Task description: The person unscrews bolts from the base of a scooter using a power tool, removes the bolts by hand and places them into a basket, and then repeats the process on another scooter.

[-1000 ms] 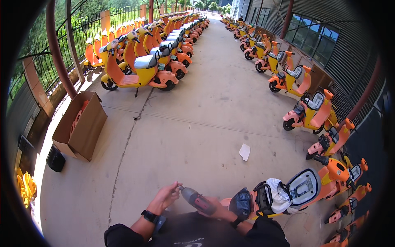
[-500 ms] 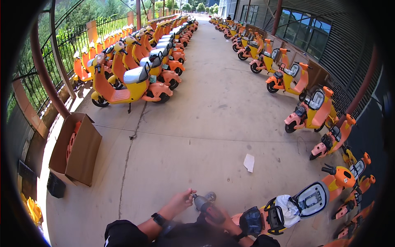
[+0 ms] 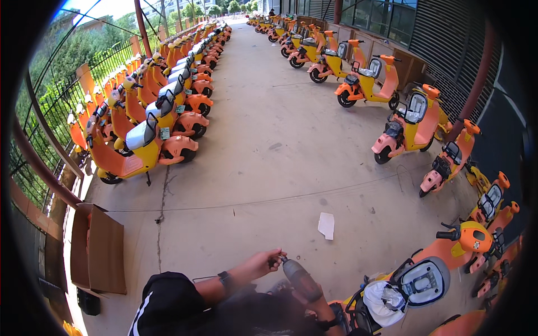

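Low in the frame, the left hand [image 3: 262, 262] pinched the tip of a grey power driver [image 3: 300, 278], fingers closed around the bit. The right hand [image 3: 319, 305] gripped its body, just beside an orange scooter [image 3: 443, 263] on the concrete floor [image 3: 269, 168].

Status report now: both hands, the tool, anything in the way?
Left hand at drill tip. Right hand grips power drill. Scooter close on the right.

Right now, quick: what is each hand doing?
Left hand: fingers closed at the tip of the power screwdriver, pinching something too small to identify.
Right hand: closed around the power screwdriver's body.
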A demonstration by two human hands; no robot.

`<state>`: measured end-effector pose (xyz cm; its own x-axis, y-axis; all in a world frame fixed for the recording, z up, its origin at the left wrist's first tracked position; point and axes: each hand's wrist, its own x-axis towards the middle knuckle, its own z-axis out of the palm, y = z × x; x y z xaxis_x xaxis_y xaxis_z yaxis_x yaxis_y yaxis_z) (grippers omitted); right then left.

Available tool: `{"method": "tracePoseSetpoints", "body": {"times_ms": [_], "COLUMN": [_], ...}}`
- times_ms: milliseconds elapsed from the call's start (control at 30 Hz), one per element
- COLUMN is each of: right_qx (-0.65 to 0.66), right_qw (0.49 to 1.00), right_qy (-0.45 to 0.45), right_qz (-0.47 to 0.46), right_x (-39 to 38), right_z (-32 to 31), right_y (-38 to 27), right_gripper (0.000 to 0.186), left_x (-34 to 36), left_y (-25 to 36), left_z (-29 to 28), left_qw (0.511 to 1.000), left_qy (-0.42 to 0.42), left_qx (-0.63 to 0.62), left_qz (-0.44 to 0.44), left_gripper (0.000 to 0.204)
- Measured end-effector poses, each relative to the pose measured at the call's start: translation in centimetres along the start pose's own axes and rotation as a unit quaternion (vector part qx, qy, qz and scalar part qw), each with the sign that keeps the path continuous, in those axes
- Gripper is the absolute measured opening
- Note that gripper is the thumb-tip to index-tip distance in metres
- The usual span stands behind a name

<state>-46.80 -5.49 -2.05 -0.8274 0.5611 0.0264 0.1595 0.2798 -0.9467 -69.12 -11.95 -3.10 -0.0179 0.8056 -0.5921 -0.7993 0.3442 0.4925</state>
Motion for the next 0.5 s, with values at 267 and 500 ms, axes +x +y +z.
{"method": "tracePoseSetpoints", "body": {"times_ms": [267,500], "right_qx": [0.111,0.061], "right_qw": [0.975,0.957], "right_qy": [0.169,0.230], "right_qz": [0.093,0.166], "right_x": [2.7,7.7], "right_z": [-4.9,-10.0], "right_y": [2.9,3.4], "right_gripper": [0.022,0.028], "left_x": [11.3,21.1], "left_y": [5.6,11.5], "left_z": [7.2,12.6], "left_qw": [0.984,0.945], "left_qy": [-0.055,-0.140], "left_qx": [0.125,0.205], "left_qz": [-0.111,-0.211], "left_gripper": [0.028,0.028]}}
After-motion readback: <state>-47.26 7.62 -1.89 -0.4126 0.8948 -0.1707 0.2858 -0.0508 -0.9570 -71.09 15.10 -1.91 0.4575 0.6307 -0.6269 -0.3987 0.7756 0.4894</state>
